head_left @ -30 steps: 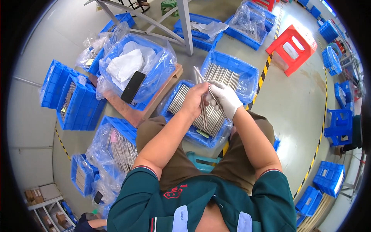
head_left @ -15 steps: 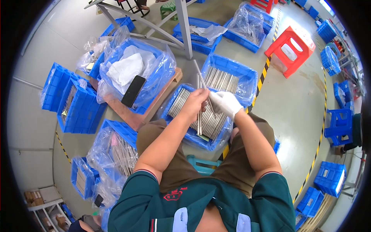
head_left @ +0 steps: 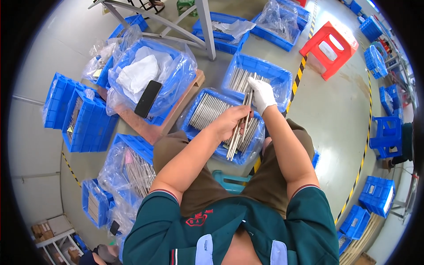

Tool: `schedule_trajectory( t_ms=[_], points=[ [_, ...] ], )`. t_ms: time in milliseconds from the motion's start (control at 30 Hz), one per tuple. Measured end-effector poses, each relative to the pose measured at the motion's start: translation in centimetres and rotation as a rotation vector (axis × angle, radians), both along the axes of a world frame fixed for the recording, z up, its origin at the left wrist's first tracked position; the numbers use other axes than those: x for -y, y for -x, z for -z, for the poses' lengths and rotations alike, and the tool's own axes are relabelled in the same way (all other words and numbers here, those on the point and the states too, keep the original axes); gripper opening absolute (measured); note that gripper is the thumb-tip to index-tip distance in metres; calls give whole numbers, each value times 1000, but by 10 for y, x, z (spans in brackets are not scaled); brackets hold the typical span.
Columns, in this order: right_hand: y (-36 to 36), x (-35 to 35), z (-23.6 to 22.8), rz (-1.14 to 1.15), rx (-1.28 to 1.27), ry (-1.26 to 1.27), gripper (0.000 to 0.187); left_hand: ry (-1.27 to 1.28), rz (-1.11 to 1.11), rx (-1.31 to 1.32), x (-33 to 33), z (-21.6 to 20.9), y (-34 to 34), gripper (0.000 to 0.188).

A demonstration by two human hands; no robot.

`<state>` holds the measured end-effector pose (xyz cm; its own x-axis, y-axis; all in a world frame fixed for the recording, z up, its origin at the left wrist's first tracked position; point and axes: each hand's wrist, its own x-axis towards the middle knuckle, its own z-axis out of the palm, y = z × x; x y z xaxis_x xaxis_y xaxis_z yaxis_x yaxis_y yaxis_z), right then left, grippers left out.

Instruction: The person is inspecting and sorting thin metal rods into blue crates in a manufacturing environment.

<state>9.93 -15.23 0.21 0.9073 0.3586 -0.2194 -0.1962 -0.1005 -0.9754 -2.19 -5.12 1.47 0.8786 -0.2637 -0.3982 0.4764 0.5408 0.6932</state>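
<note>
My bare left hand is closed around a small bundle of slim metal rods, which slants from lower left to upper right. In a white glove, my right hand has its fingers closed at the bundle's upper end. Both hands are above a blue bin lined with clear plastic, in which many similar rods lie side by side. Just beyond it stands a second blue bin with more rods, partly covered by my right hand.
On a wooden pallet to the left, a lined blue bin carries a white cloth and a black phone. A red stool stands at far right. Metal table legs rise beyond. More rods fill a bin by my left knee.
My right hand has moved away from me, up to the rods' far end. The rods, splayed before with one sticking out up-left, now lie closer together and lean to the right.
</note>
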Motion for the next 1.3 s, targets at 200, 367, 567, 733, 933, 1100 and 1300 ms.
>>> schedule_trajectory(
  t_ms=[200, 367, 567, 733, 933, 1100, 1300],
  points=[
    [5, -10, -2, 161, -151, -161, 30, 187, -40, -74, 1, 3, -3, 30],
    [-20, -8, 12, 331, -17, -135, 27, 282, -77, 36, 12, 12, -3, 30],
    [-48, 8, -24, 435, -64, -253, 30, 243, -16, -23, 8, 2, 27, 29],
    [-46, 26, -27, 290, -107, -185, 34, 179, -110, 79, -15, 6, 21, 28],
    [23, 0, -23, -282, -227, 94, 34, 243, -146, 108, -27, 7, 12, 32],
    [32, 1, -8, -430, -492, -80, 44, 238, -79, 166, -24, 15, 7, 32],
    [17, 9, 20, -422, -902, -170, 41, 254, -86, -52, -8, 17, 2, 33]
  ],
)
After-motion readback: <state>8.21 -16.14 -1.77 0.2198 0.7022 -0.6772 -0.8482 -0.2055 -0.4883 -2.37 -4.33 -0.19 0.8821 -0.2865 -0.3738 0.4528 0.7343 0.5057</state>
